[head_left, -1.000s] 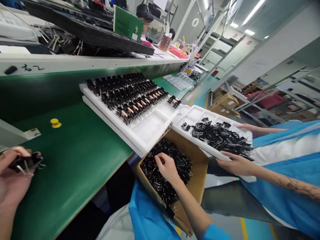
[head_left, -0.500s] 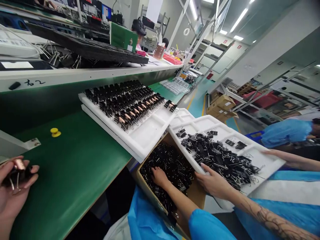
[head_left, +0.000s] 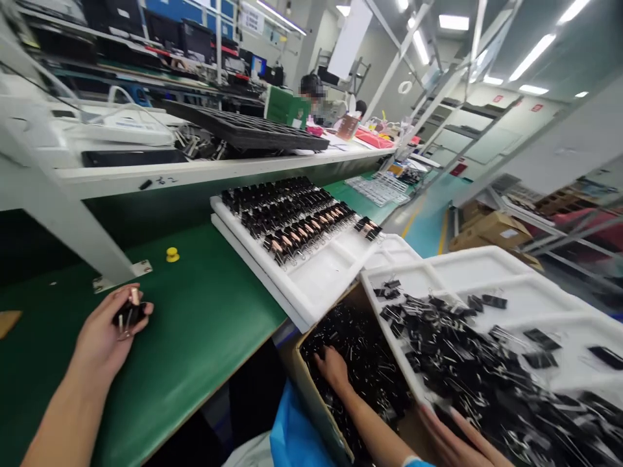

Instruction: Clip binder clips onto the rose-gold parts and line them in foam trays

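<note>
My left hand (head_left: 109, 324) is closed around a black binder clip (head_left: 127, 316) with a small copper-coloured piece in it, above the green table at the left. Down in a cardboard box (head_left: 311, 395), my right hand (head_left: 335, 370) lies among many loose black binder clips (head_left: 357, 331). Its fingers look apart, with their tips partly sunk in the clips. Beside the box, a co-worker's hand (head_left: 457, 431) touches the edge of a white foam tray (head_left: 491, 256) heaped with black binder clips. That tray leans toward the box.
Another white foam tray (head_left: 316, 285) on the green table (head_left: 204, 324) holds rows of binder clips, some with copper-coloured pieces. A yellow knob-like object (head_left: 172, 254) stands near the white shelf post (head_left: 78, 227). A black slotted tray (head_left: 253, 130) rests on the shelf above.
The view has swung left, so things appear further right. The co-worker's foam tray shows closer and larger at the right. My left hand still holds its clip; my right hand stays in the box.
</note>
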`<state>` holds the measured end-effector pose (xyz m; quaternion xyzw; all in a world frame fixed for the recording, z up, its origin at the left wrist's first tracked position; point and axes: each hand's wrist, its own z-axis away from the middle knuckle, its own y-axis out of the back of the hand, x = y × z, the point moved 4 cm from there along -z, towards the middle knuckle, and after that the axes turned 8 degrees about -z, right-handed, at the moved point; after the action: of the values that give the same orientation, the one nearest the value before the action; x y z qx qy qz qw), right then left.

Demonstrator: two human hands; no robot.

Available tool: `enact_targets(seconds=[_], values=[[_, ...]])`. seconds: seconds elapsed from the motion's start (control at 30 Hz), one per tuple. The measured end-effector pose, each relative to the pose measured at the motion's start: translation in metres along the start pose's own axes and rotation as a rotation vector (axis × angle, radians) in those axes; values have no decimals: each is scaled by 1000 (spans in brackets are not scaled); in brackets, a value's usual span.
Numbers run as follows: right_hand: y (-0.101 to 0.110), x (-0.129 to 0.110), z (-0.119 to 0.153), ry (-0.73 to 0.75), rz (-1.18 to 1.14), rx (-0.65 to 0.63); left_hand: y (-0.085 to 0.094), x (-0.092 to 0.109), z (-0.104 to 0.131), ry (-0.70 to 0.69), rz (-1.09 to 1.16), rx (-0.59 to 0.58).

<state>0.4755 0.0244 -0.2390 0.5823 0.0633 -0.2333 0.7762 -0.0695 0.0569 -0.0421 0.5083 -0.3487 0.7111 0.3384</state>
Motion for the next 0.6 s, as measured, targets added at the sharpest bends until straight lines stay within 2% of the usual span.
enact_targets(seconds=[0.1, 0.2, 0.37, 0.5, 0.6], values=[[-22, -9, -18, -26, 50, -27, -2, -1, 5, -6, 127, -41], [-29, 0, -24, -53, 92, -46, -1, -1, 8, -39, 158, -41], [-28, 20, -34, -48, 138, -63, 1, -1, 12, -45, 157, -26], [-24, 31, -45, -102, -38, -142, 2, -2, 14, -49, 103, -32], [-13, 28, -47, -55, -103, -144, 1, -3, 16, -31, 57, -45]])
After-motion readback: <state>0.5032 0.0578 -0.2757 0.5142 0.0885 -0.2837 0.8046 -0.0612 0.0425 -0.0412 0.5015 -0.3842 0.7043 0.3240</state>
